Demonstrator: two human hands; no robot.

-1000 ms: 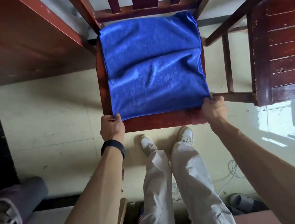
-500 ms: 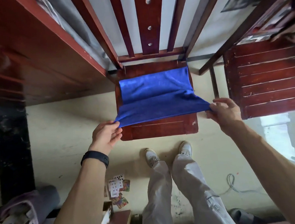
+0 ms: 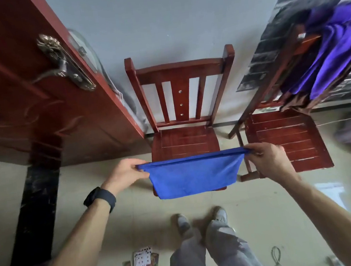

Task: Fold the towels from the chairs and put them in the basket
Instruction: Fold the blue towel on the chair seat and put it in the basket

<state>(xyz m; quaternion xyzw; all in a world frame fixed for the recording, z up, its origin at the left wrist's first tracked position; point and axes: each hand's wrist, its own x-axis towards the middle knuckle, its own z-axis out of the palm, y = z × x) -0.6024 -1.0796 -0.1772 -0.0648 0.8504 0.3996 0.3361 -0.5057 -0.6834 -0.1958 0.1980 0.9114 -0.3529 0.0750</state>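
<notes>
A blue towel (image 3: 193, 176) hangs in the air in front of the middle wooden chair (image 3: 184, 140). My left hand (image 3: 124, 174) pinches its upper left corner and my right hand (image 3: 267, 158) pinches its upper right corner, so the top edge is stretched flat between them. The towel hangs down clear of the chair seat, which is bare. A purple cloth (image 3: 335, 49) is draped over the back of a second wooden chair (image 3: 284, 140) on the right. No basket is in view.
A red wooden door (image 3: 34, 94) with a metal handle (image 3: 63, 62) stands at the left. Playing cards (image 3: 144, 265) lie on the tiled floor near my feet. A cable (image 3: 277, 257) lies on the floor at lower right.
I have lifted the blue towel off the chair seat and stood back; it now hangs free between my hands. The view has risen, showing the chair backs and the purple cloth.
</notes>
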